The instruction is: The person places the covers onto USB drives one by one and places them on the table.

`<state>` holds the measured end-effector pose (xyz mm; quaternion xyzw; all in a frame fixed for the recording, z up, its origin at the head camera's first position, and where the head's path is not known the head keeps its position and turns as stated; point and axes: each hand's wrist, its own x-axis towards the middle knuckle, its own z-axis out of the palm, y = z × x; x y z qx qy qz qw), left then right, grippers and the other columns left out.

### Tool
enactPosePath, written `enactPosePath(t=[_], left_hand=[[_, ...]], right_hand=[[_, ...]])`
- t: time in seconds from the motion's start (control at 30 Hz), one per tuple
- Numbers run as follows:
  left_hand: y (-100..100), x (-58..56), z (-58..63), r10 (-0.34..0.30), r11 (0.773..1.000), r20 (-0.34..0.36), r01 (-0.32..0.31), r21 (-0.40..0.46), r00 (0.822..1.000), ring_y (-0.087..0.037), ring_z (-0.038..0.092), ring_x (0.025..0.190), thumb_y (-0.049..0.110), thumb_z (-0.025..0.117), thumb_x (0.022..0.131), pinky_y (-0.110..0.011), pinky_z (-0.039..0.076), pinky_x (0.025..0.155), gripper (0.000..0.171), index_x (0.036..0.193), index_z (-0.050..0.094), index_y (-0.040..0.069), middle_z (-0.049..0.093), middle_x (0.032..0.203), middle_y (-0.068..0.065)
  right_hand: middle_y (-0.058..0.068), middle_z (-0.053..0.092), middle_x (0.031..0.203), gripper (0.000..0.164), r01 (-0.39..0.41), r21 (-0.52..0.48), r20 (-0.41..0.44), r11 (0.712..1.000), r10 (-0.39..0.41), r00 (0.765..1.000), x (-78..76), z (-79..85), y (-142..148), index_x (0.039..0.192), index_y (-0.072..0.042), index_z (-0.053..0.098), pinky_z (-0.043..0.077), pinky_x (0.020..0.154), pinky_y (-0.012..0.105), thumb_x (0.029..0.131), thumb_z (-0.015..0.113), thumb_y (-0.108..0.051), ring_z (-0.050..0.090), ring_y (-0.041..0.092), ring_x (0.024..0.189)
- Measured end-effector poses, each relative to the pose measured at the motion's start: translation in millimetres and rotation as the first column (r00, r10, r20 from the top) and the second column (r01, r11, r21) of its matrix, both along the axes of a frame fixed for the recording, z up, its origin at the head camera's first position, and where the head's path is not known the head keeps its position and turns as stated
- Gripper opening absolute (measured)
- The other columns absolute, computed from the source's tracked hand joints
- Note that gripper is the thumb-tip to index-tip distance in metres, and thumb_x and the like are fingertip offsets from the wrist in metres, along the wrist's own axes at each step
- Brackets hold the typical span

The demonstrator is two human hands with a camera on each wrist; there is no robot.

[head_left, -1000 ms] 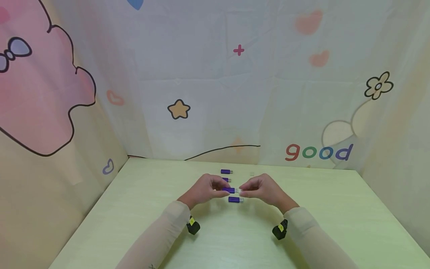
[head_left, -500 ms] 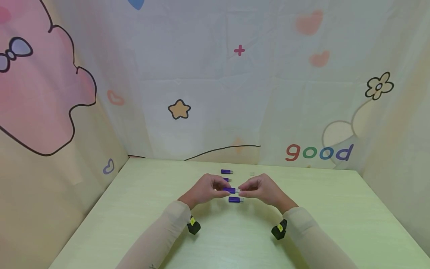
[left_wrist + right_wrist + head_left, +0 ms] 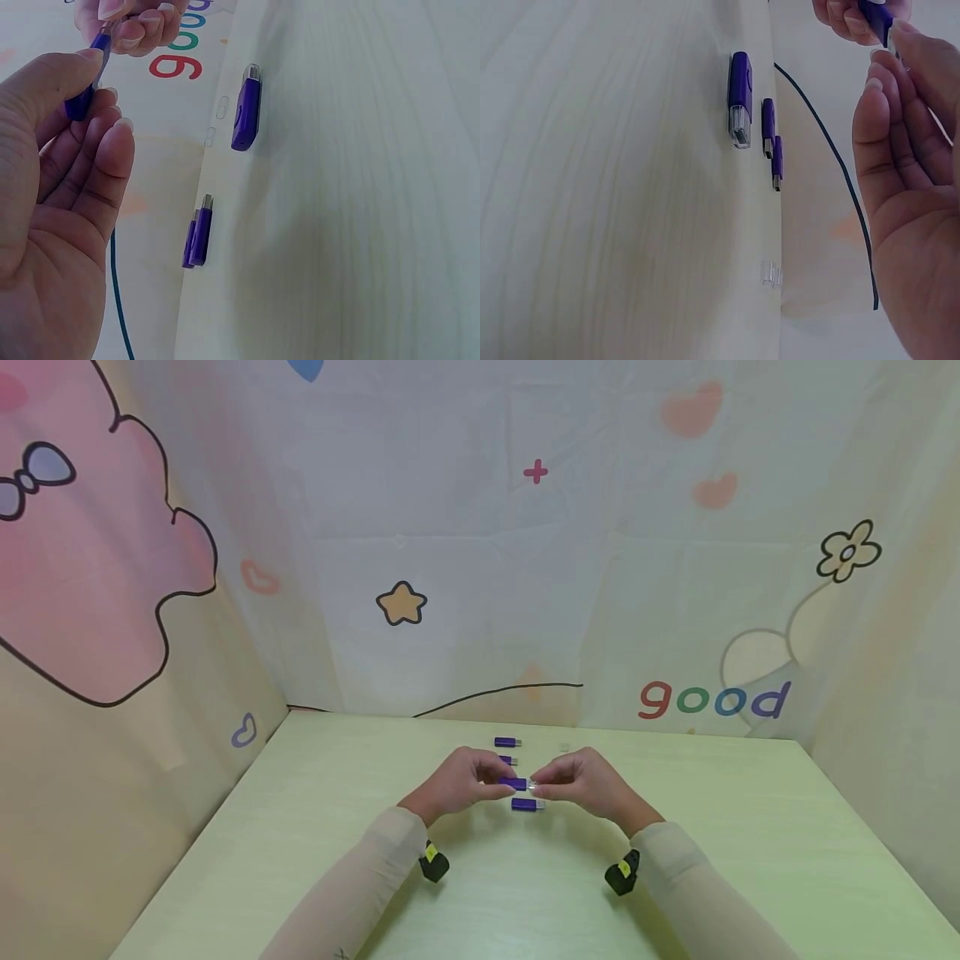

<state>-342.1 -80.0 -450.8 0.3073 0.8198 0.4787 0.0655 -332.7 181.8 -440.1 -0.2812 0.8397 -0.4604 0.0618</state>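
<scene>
My left hand (image 3: 467, 783) pinches a purple USB flash drive (image 3: 514, 784) between thumb and fingers, its metal plug pointing right. At that plug end, the thumb and forefinger of my right hand (image 3: 583, 783) pinch a small clear cap (image 3: 533, 784), mostly hidden by the fingertips. Both hands hold these above the table. Just in front lies another purple flash drive (image 3: 523, 805), with a clear cap over its plug (image 3: 739, 127). Behind the hands lie two more purple drives, a far one (image 3: 506, 742) and a nearer one (image 3: 508, 761), their metal plugs bare.
Two loose clear caps, one (image 3: 222, 107) beside the other (image 3: 210, 136), lie near the table's back edge. The pale wooden table (image 3: 262, 835) meets a printed cloth backdrop (image 3: 480, 610) behind. A small black camera sits under each wrist, one at the left sleeve (image 3: 433, 863).
My right fingertips have come slightly left, closer to the flash drive's body, so less of its plug end shows. The left hand keeps its hold, and the drives on the table lie as before.
</scene>
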Motion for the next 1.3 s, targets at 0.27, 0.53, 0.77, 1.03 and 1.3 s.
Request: enactPosePath(t=[0.27, 0.53, 0.77, 1.03, 1.3], left_hand=[[0.6, -0.9, 1.5, -0.006, 1.000, -0.021, 0.006, -0.010, 1.000, -0.013, 0.062, 0.082, 0.022, 0.080, 0.090, -0.024, 0.056, 0.074, 0.012, 0.102, 0.080, 0.021, 0.073, 0.095, 0.007], [2.8, -1.0, 2.9, -0.020, 0.999, -0.055, 0.018, -0.029, 0.998, -0.011, 0.061, 0.082, 0.022, 0.079, 0.092, -0.023, 0.055, 0.074, 0.014, 0.106, 0.080, 0.019, 0.073, 0.096, 0.007], [4.6, 1.3, 6.2, -0.046, 0.999, -0.099, 0.044, -0.026, 0.994, -0.009, 0.063, 0.085, 0.021, 0.076, 0.094, -0.022, 0.056, 0.078, 0.015, 0.107, 0.078, 0.016, 0.074, 0.099, 0.004], [6.6, 1.2, 8.4, -0.058, 0.996, -0.160, 0.046, -0.076, 0.985, -0.007, 0.063, 0.085, 0.021, 0.074, 0.095, -0.022, 0.055, 0.081, 0.013, 0.107, 0.077, 0.016, 0.075, 0.098, 0.005], [8.9, -2.0, 7.8, -0.051, 0.995, -0.145, 0.038, -0.089, 0.988, -0.007, 0.063, 0.086, 0.020, 0.075, 0.095, -0.022, 0.055, 0.084, 0.013, 0.107, 0.078, 0.016, 0.075, 0.098, 0.006]], right_hand=[[0.002, 0.080, 0.100, 0.018, 0.010, -0.003, -0.010, 1.000, -0.010, 1.000, -1.0, -0.5, -0.1, 0.102, -0.017, 0.083, 0.059, 0.074, 0.026, 0.088, 0.082, -0.027, 0.071, 0.018, 0.087], [0.002, 0.080, 0.099, 0.017, 0.023, 0.002, -0.028, 1.000, -0.023, 0.999, -2.6, -3.3, -0.8, 0.102, -0.017, 0.082, 0.059, 0.076, 0.025, 0.088, 0.082, -0.028, 0.071, 0.018, 0.087], [0.002, 0.080, 0.098, 0.017, 0.034, -0.008, -0.034, 0.999, -0.034, 0.999, -0.4, -1.8, -1.4, 0.102, -0.016, 0.082, 0.059, 0.076, 0.025, 0.089, 0.081, -0.028, 0.071, 0.018, 0.087], [0.002, 0.079, 0.097, 0.017, 0.045, -0.022, -0.045, 0.999, -0.046, 0.998, -1.7, -4.1, -2.2, 0.101, -0.016, 0.082, 0.059, 0.075, 0.025, 0.089, 0.081, -0.027, 0.070, 0.018, 0.085], [0.000, 0.079, 0.096, 0.017, 0.064, -0.011, -0.054, 0.998, -0.065, 0.996, -0.4, -2.7, -3.7, 0.101, -0.017, 0.082, 0.059, 0.075, 0.025, 0.089, 0.081, -0.029, 0.071, 0.018, 0.085]])
